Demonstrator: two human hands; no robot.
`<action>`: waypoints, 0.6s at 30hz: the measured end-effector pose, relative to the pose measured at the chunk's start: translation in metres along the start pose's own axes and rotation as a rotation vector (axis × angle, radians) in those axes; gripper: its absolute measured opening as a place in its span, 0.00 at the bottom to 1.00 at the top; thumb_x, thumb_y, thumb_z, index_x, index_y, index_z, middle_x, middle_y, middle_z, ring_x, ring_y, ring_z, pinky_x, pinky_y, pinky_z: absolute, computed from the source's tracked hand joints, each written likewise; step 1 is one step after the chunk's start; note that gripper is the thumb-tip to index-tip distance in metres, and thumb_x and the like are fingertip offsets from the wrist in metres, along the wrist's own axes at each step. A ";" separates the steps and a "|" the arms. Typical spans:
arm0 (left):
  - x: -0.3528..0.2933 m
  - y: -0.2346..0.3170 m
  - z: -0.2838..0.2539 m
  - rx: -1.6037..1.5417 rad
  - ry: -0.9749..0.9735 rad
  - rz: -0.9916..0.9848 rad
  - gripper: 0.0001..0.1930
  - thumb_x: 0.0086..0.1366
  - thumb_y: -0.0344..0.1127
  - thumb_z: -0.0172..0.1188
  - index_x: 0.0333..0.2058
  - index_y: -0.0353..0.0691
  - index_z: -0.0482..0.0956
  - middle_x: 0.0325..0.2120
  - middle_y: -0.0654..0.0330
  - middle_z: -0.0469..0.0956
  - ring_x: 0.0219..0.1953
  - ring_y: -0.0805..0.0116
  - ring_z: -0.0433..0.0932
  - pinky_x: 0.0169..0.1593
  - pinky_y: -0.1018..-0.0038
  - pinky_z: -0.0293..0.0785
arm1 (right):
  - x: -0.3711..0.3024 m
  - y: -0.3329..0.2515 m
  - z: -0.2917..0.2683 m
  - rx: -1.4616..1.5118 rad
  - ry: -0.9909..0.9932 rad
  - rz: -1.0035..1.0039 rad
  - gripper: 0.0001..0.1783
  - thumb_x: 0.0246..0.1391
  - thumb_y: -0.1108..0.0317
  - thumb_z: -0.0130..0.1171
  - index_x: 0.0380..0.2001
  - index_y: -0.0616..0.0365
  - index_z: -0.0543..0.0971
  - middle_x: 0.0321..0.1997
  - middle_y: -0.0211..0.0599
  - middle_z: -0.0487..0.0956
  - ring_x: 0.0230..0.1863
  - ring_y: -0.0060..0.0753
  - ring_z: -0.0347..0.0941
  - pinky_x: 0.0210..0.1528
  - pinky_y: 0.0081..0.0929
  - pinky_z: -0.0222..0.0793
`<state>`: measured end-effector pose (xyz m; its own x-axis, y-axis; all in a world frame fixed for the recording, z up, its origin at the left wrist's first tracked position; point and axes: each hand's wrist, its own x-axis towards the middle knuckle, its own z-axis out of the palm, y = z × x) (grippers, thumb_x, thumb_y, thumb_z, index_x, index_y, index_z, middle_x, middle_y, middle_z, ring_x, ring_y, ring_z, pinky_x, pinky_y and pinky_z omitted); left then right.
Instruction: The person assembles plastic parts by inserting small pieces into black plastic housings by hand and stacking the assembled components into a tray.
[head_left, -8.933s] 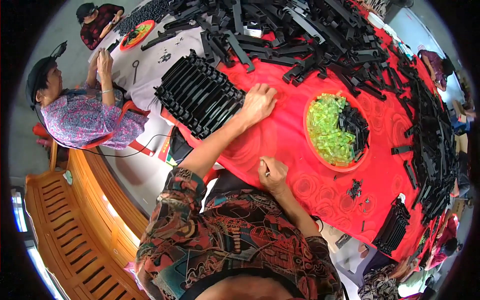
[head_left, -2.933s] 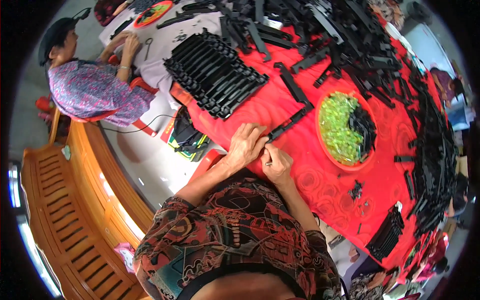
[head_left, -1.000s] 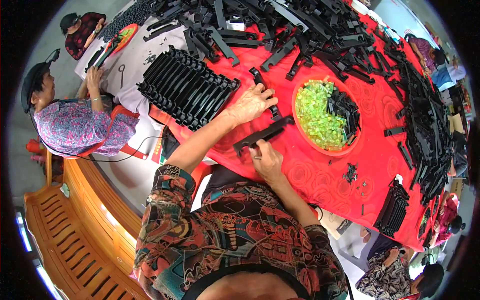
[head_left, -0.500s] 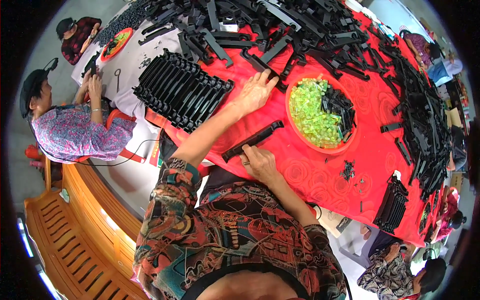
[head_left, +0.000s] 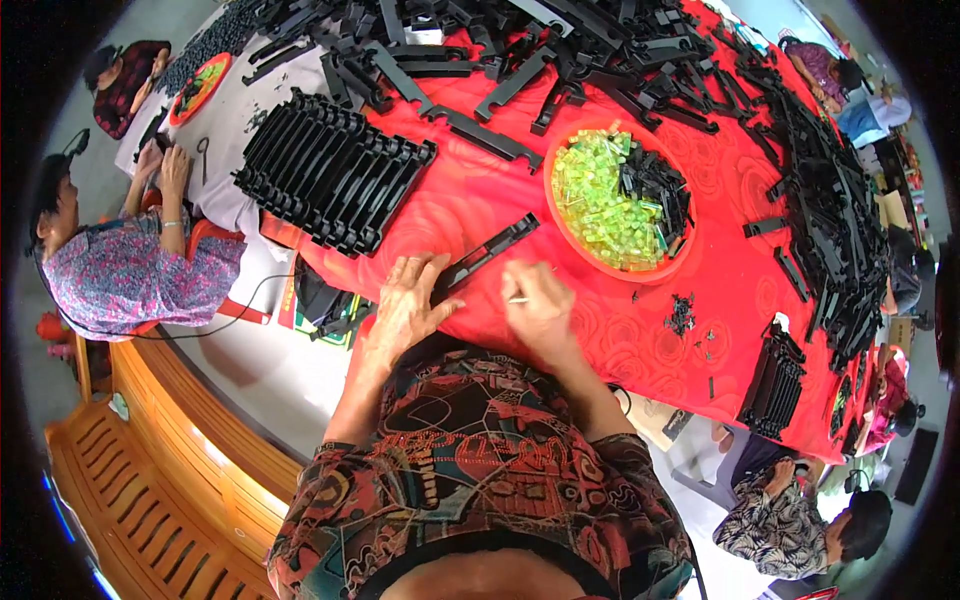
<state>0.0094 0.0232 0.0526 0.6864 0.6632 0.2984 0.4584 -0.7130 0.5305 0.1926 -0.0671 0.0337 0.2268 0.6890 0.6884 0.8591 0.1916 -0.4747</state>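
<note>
A long black plastic bar (head_left: pixel 492 248) with a channel along it lies slantwise on the red tablecloth before me. Its near end sits between the fingers and thumb of my left hand (head_left: pixel 405 302), which grips it. Just right of the bar, apart from it, is my right hand (head_left: pixel 540 308). Its fingers look curled but are smeared by motion, so whether they hold anything is unclear. Beyond it stands an orange-rimmed round tray (head_left: pixel 655 274) with small yellow-green clear pieces (head_left: pixel 600 200) and small black pieces (head_left: pixel 660 195).
A row of stacked black bars (head_left: pixel 335 175) stands at the left. Loose black bars (head_left: pixel 590 50) heap along the far side and the right. Black scraps (head_left: pixel 682 315) and another bar stack (head_left: pixel 775 385) lie at right. People sit around the table; a wooden bench (head_left: pixel 150 500) is lower left.
My left hand has come back from the loose bars at the far side to the near end of the bar. My right hand has left the bar and moved right.
</note>
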 end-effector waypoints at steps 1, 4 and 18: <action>-0.002 -0.002 0.005 0.044 0.038 -0.003 0.25 0.53 0.43 0.65 0.47 0.36 0.73 0.37 0.47 0.75 0.43 0.46 0.73 0.51 0.56 0.67 | 0.006 0.010 -0.010 -0.029 0.019 0.010 0.11 0.44 0.75 0.60 0.35 0.59 0.76 0.22 0.38 0.70 0.20 0.37 0.70 0.20 0.32 0.67; -0.011 -0.018 0.023 -0.014 0.094 -0.007 0.22 0.54 0.39 0.64 0.46 0.37 0.73 0.36 0.49 0.75 0.41 0.47 0.73 0.49 0.58 0.68 | 0.038 0.030 -0.051 -0.151 -0.006 0.087 0.11 0.45 0.75 0.59 0.36 0.55 0.77 0.26 0.40 0.70 0.23 0.39 0.71 0.21 0.33 0.67; -0.017 -0.024 0.027 -0.067 0.091 -0.018 0.19 0.56 0.37 0.61 0.47 0.38 0.73 0.41 0.53 0.74 0.46 0.51 0.72 0.53 0.60 0.66 | 0.081 0.088 -0.071 -0.399 -0.611 0.087 0.11 0.47 0.72 0.58 0.37 0.53 0.74 0.37 0.43 0.70 0.34 0.55 0.73 0.34 0.48 0.69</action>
<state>0.0023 0.0230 0.0135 0.6230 0.6957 0.3577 0.4290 -0.6862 0.5874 0.3190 -0.0445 0.0869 0.1056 0.9791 0.1737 0.9776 -0.0703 -0.1982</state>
